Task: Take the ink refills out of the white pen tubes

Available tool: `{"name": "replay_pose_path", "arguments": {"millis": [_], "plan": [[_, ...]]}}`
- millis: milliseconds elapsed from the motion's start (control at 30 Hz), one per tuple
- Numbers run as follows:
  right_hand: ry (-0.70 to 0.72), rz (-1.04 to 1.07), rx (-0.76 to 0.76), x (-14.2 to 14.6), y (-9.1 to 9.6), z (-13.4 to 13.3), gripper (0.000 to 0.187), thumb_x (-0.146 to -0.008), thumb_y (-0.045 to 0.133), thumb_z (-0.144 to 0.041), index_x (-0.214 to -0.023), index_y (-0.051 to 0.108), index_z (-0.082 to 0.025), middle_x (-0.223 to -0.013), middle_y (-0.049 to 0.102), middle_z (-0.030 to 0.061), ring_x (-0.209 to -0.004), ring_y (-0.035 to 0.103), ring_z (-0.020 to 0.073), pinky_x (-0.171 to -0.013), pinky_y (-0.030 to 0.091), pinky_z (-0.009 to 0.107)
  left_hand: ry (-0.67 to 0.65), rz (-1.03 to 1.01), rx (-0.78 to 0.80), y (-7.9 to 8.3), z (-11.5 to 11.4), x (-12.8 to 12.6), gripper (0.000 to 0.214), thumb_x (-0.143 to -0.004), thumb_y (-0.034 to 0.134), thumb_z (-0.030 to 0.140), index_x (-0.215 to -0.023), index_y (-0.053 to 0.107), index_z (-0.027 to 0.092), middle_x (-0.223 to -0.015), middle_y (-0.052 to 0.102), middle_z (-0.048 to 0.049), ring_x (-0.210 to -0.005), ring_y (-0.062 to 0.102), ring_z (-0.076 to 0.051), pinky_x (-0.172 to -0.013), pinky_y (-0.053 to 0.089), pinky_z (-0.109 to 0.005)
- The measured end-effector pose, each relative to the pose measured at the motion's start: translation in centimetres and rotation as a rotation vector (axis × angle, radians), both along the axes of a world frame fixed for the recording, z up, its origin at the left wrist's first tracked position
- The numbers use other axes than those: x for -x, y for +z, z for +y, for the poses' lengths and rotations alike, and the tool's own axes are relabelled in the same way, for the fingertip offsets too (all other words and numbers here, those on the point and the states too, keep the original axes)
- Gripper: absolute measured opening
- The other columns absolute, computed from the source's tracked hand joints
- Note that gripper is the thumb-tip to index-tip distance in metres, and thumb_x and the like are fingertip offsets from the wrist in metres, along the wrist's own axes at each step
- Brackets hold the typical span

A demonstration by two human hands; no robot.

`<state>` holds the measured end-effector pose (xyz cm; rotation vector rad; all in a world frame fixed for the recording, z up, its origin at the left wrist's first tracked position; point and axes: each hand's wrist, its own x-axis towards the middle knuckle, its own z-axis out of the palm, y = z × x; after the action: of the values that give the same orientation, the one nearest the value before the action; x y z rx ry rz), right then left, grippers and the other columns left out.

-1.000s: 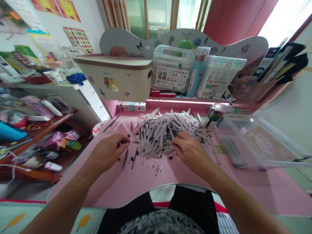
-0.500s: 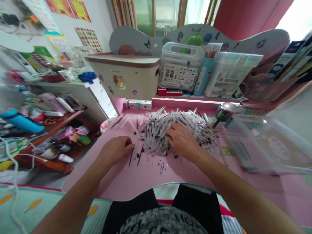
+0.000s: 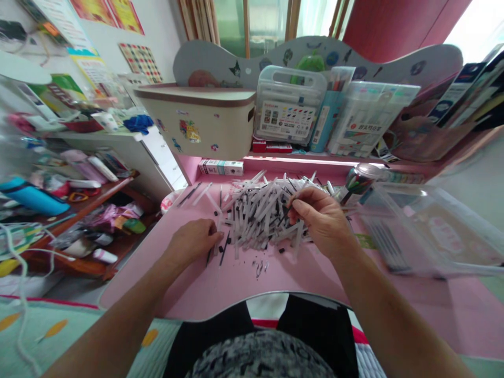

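A big heap of white pens with black parts lies on the pink desk. My right hand is raised over the heap's right side, fingers pinched on a pen from the pile. My left hand rests on the desk at the heap's left edge, fingers curled beside loose black refills; what it holds, if anything, is hidden. Small black caps are scattered in front of the heap.
A clear plastic box with dark pens sits at the right. A cup of coloured pens stands behind the heap. A cream storage bin and marker cases fill the rear shelf. Cluttered shelves stand at the left.
My right hand has lifted off the heap and shifted right, pinching up a pen. My left hand has stayed at the heap's left edge.
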<state>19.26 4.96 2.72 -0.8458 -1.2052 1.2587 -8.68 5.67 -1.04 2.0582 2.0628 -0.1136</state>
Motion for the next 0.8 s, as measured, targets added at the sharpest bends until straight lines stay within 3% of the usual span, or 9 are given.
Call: {"name": "replay_pose_path", "arguments": {"millis": [167,467,700,800], "plan": [[0.012,0.166,0.078,-0.4,-0.4,0.1,0.021,-0.07,0.079,-0.029,-0.077,0.062,-0.019,-0.074,0.066,-0.0027,-0.058,0.061,0.009,-0.054,0.052,0.021,0.031,0.05,0.02,-0.1,0.2,-0.6,0.038,-0.08,0.047,0.047,-0.078,0.073,0.02,-0.089,0.074,-0.0146,-0.084,0.067,-0.032,-0.062,0.038,-0.034],[0.019,0.158,0.11,-0.6,-0.5,-0.5,0.024,-0.068,0.08,-0.032,-0.076,0.062,-0.018,-0.073,0.066,-0.0023,-0.059,0.062,0.0094,-0.053,0.053,0.02,0.079,0.01,-0.015,1.4,-0.4,-0.6,0.031,-0.075,0.049,0.041,-0.069,0.069,0.019,-0.078,0.072,-0.0136,-0.075,0.065,-0.031,-0.059,0.035,-0.033],[-0.01,0.095,0.063,-0.8,-1.2,-0.7,0.015,-0.071,0.075,-0.026,-0.075,0.064,-0.017,-0.074,0.066,-0.0014,-0.059,0.061,0.0086,-0.051,0.051,0.018,0.124,-0.191,-0.153,3.0,-2.1,0.8,0.033,-0.079,0.05,0.045,-0.061,0.062,0.02,-0.063,0.065,-0.0054,-0.066,0.059,-0.023,-0.06,0.034,-0.032],[-0.018,0.071,0.051,-0.7,-1.5,-0.6,0.013,-0.072,0.074,-0.026,-0.075,0.064,-0.017,-0.074,0.066,-0.0012,-0.06,0.061,0.0089,-0.049,0.05,0.018,0.13,-0.404,-0.194,3.1,-2.9,0.3,0.03,-0.077,0.055,0.044,-0.061,0.062,0.02,-0.059,0.062,-0.0022,-0.06,0.056,-0.019,-0.059,0.036,-0.03]]}}
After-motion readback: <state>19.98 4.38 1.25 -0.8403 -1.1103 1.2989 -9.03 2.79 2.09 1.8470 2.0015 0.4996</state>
